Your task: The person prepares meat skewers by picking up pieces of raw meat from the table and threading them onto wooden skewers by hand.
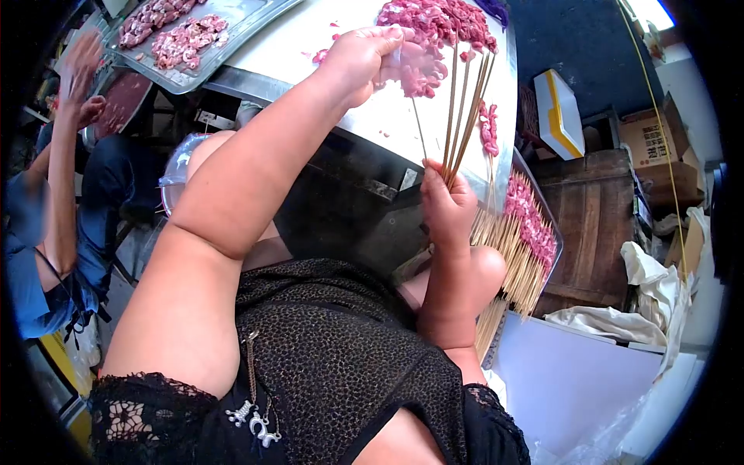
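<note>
My left hand [358,63] reaches over the table beside the raw meat pile [446,23]. Its fingers are drawn together, partly blurred, at a piece of meat [422,71]. One thin skewer runs up from my right hand to the lower edge of that meat. My right hand [449,203] is closed around several bamboo skewers [463,116], their points upward over the table edge. Just right of them, a loaded meat skewer [488,130] lies on the table. Below it, a tray holds many rows of finished meat skewers [531,221].
A metal tray [203,76] with cut meat sits at the upper left of the white table [275,48]. At the left, another person [66,186] sits with raised hands. A white-and-yellow box [559,116], a cardboard box [659,143] and a wooden board [589,225] stand at the right.
</note>
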Demonstrator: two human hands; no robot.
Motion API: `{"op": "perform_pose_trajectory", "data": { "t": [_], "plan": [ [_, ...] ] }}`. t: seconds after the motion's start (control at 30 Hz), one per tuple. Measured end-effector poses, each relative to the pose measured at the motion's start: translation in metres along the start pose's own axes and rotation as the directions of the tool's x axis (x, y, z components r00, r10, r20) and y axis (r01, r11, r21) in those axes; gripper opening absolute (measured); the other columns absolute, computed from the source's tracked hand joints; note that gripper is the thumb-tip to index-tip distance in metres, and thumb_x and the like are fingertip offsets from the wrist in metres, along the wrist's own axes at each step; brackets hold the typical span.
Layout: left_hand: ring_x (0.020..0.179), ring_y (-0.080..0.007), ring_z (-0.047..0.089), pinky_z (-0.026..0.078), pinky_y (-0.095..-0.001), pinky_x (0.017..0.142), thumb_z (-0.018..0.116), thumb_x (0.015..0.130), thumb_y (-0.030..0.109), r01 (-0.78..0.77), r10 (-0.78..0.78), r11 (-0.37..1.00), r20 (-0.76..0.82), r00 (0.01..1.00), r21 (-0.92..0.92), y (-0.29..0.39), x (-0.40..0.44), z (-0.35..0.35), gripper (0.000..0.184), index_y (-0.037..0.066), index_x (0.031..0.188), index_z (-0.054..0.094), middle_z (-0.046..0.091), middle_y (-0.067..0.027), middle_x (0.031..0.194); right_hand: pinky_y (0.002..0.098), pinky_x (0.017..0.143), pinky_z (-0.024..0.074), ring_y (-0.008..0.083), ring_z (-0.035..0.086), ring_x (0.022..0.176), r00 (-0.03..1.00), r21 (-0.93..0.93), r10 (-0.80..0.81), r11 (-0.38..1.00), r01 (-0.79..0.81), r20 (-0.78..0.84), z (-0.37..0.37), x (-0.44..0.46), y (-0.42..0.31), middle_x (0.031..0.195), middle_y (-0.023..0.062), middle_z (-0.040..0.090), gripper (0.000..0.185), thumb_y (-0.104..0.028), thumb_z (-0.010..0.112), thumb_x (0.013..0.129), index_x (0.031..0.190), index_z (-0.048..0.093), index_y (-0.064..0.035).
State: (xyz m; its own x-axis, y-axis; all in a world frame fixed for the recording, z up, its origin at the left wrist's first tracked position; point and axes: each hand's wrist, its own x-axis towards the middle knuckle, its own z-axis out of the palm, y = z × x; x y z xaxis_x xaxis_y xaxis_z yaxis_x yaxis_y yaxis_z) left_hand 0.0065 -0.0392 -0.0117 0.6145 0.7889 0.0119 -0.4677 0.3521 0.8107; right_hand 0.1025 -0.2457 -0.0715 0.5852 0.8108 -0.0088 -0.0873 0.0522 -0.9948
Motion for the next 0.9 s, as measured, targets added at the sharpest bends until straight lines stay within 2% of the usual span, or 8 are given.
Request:
{"op": "perform_pose_trajectory", "data": {
  "t": [0.13,0.2,0.27,0.4,0.53,0.67,0.77,0.9],
  "plan": [
    [0.081,-0.0231,0.064,0.052,-0.0266,0.065,0.047,0.094,0.015,0.021,-0.022,0.999,-0.021,1.000,-0.038,-0.002,0.000,0.001,0.026,-0.005,0.109,0.051,0.064,-0.0154,0.091,0.0155,0.051,0.0340,0.0019,0.045,0.057,0.997,-0.101,-0.074,0.992,0.072,-0.012,-0.006,0.003,0.003,0.067,-0.0035,0.055,0.015,-0.009,0.060,0.087,0.098,0.065,-0.0005],
    [0.082,-0.0256,0.063,0.054,-0.0319,0.070,0.043,0.095,0.015,0.063,-0.067,0.990,-0.025,0.997,-0.122,-0.004,0.000,0.001,0.023,-0.004,0.106,0.050,0.063,-0.0164,0.089,0.0153,0.051,0.0342,0.0017,0.045,0.057,0.995,-0.133,-0.099,0.986,0.097,-0.010,-0.006,0.003,0.003,0.067,-0.0039,0.055,0.015,-0.009,0.060,0.087,0.098,0.065,-0.0005],
    [0.082,-0.0270,0.063,0.054,-0.0355,0.073,0.041,0.095,0.014,0.028,-0.030,0.984,-0.011,0.999,-0.176,-0.010,0.000,0.002,0.022,-0.003,0.104,0.050,0.063,-0.0168,0.089,0.0155,0.051,0.0346,0.0017,0.044,0.057,0.992,-0.159,-0.124,0.980,0.122,-0.001,-0.004,0.003,0.003,0.067,-0.0045,0.054,0.016,-0.009,0.060,0.087,0.099,0.064,-0.0003],
    [0.082,-0.0294,0.063,0.054,-0.0440,0.079,0.036,0.096,0.013,-0.026,0.023,0.960,-0.015,1.000,-0.278,-0.016,-0.003,0.008,0.021,-0.002,0.100,0.050,0.062,-0.0170,0.087,0.0155,0.051,0.0343,0.0017,0.044,0.057,0.996,-0.124,-0.080,0.989,0.075,-0.032,0.004,0.000,0.008,0.067,-0.0047,0.053,0.015,-0.008,0.059,0.088,0.099,0.064,0.0002],
    [0.082,-0.0294,0.063,0.053,-0.0446,0.080,0.036,0.096,0.013,-0.007,0.015,0.965,0.028,0.999,-0.261,-0.017,-0.005,0.011,0.021,-0.002,0.099,0.050,0.062,-0.0167,0.088,0.0157,0.050,0.0339,0.0021,0.044,0.056,0.996,-0.085,-0.081,0.993,0.079,-0.026,0.009,-0.001,0.009,0.067,-0.0044,0.054,0.016,-0.008,0.059,0.087,0.100,0.063,0.0009],
    [0.078,-0.0263,0.061,0.052,-0.0462,0.081,0.034,0.096,0.013,0.030,-0.007,0.962,0.086,0.996,-0.271,-0.025,-0.003,0.015,0.021,-0.001,0.096,0.050,0.059,-0.0123,0.081,0.0162,0.049,0.0334,0.0028,0.045,0.055,1.000,0.030,-0.012,0.999,0.012,-0.007,0.009,-0.001,0.008,0.068,-0.0031,0.054,0.016,-0.006,0.059,0.087,0.101,0.062,0.0014],
    [0.071,-0.0219,0.058,0.052,-0.0458,0.081,0.031,0.095,0.013,-0.006,0.032,0.961,0.087,0.996,-0.275,-0.029,-0.002,0.019,0.022,0.000,0.093,0.049,0.054,-0.0080,0.075,0.0163,0.048,0.0330,0.0032,0.044,0.054,0.999,0.059,0.032,0.998,-0.033,0.015,0.010,-0.001,0.004,0.068,-0.0024,0.055,0.017,-0.006,0.059,0.087,0.102,0.061,0.0016],
    [0.061,-0.0167,0.051,0.053,-0.0447,0.078,0.030,0.094,0.012,-0.004,0.002,0.958,-0.007,1.000,-0.287,-0.028,-0.008,0.028,0.022,0.001,0.089,0.048,0.048,-0.0044,0.070,0.0164,0.047,0.0329,0.0033,0.044,0.053,0.999,0.079,0.035,0.996,-0.037,0.033,0.013,-0.001,0.002,0.067,-0.0019,0.054,0.018,-0.008,0.059,0.087,0.103,0.061,0.0014]
  ]
}}
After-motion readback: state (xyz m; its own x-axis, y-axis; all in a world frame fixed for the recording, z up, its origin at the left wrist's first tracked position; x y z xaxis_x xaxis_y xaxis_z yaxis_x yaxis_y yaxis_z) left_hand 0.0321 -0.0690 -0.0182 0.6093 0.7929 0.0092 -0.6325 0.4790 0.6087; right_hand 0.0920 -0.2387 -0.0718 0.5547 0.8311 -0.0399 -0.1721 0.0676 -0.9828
